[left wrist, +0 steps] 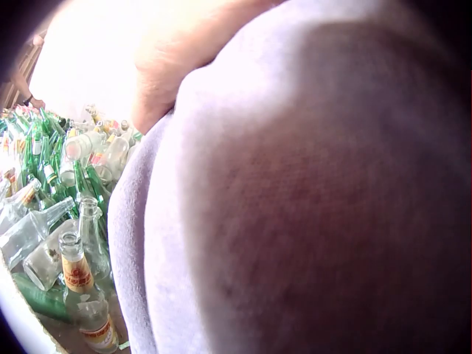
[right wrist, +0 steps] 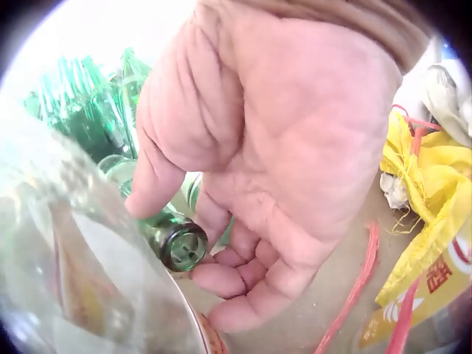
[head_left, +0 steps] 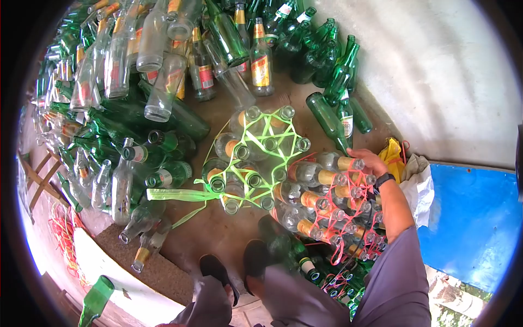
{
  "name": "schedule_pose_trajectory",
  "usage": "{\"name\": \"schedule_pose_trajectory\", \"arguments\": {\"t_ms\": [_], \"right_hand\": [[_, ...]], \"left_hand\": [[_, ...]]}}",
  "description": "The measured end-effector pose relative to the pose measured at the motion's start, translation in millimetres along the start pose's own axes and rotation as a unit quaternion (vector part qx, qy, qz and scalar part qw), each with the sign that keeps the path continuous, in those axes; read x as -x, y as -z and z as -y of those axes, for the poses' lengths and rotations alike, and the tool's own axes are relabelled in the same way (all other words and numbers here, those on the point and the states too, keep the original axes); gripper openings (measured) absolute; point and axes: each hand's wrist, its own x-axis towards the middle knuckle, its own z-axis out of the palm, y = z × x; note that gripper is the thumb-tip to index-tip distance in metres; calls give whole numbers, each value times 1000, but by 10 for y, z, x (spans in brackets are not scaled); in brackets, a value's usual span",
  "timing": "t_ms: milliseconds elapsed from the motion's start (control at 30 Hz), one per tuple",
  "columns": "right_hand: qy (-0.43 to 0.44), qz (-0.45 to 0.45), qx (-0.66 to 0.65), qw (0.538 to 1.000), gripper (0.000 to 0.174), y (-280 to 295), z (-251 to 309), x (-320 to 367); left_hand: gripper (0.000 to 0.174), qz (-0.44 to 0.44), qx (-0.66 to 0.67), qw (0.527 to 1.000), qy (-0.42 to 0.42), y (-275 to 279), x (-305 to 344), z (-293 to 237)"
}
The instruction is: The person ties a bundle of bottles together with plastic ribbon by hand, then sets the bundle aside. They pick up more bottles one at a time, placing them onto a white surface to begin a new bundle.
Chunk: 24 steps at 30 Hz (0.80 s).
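From here, the right hand's (head_left: 369, 164) fingers seem to pinch a green bottle (head_left: 325, 116) by its neck, just beyond the red-tied bundle (head_left: 315, 200). Likely picking up; lifting needs a firm hold. Left hand (left wrist: 173, 66): fingers hidden, can't tell.

The right arm (head_left: 396, 210) extends forward, right grip (head_left: 370, 163) with fingers (right wrist: 254, 306) curled.
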Motion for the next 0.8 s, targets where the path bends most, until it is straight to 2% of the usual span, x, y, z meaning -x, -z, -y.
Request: {"name": "schedule_pose_trajectory", "arguments": {"t_ms": [100,133,233,400,567,733,800], "right_hand": [[-13,46,-65,997,33,169,21,-161],[2,6,-42,999,33,169,45,-168],[42,-10,-14,999,33,137,261,-70],[59,-43,-26,997,30,138,612,178],[85,-87,86,989,30,191,632,456],[104,-115,118,981,34,269,672,700],[124,-162,126,971,31,260,747,843]], "left_hand": [[15,5,1,1000,-16,7,31,8],[15,12,6,1000,-24,9,45,12],[14,3,11,999,-35,3,139,55],[14,-16,19,998,-52,29,326,78],[15,-32,28,997,-66,11,504,128],[15,-47,41,995,-80,37,605,116],[15,-49,42,994,-91,28,640,138]]}}
